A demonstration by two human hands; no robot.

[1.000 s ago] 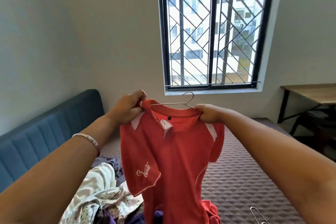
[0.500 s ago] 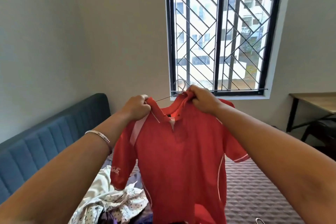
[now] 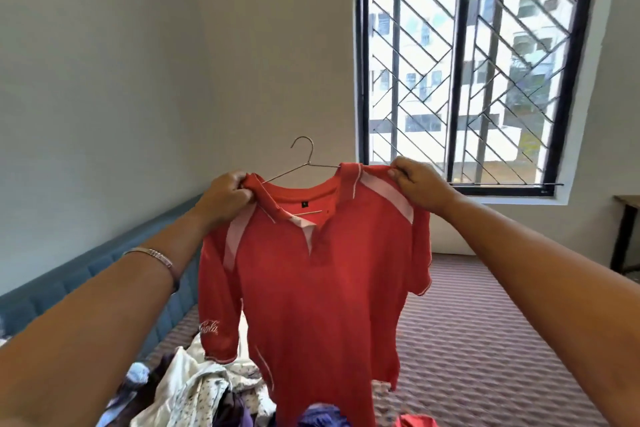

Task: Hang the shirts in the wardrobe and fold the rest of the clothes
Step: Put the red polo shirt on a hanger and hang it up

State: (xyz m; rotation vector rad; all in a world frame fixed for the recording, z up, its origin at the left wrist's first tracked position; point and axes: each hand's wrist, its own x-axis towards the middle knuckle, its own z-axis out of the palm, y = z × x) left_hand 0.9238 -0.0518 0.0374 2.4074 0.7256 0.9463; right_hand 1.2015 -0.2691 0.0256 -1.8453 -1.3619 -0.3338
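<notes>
A red polo shirt [image 3: 322,291] with white shoulder stripes hangs in front of me on a thin wire hanger [image 3: 304,163], whose hook sticks up above the collar. My left hand [image 3: 225,196] grips the shirt's left shoulder by the collar. My right hand [image 3: 415,184] pinches the right shoulder seam. The shirt's hem drops over a heap of mixed clothes [image 3: 194,388] on the bed below. Most of the hanger's bar is hidden inside the shirt.
A patterned mattress [image 3: 485,340] stretches to the right, with a blue padded headboard [image 3: 90,274] along the left wall. A barred window [image 3: 464,80] is straight ahead. A wooden table edge [image 3: 627,218] shows at far right. No wardrobe is in view.
The shirt has been spread wider on the hanger: my right hand moved from the collar out to the right shoulder. The hanger's hook now stands clear above the collar, and my view has tilted up.
</notes>
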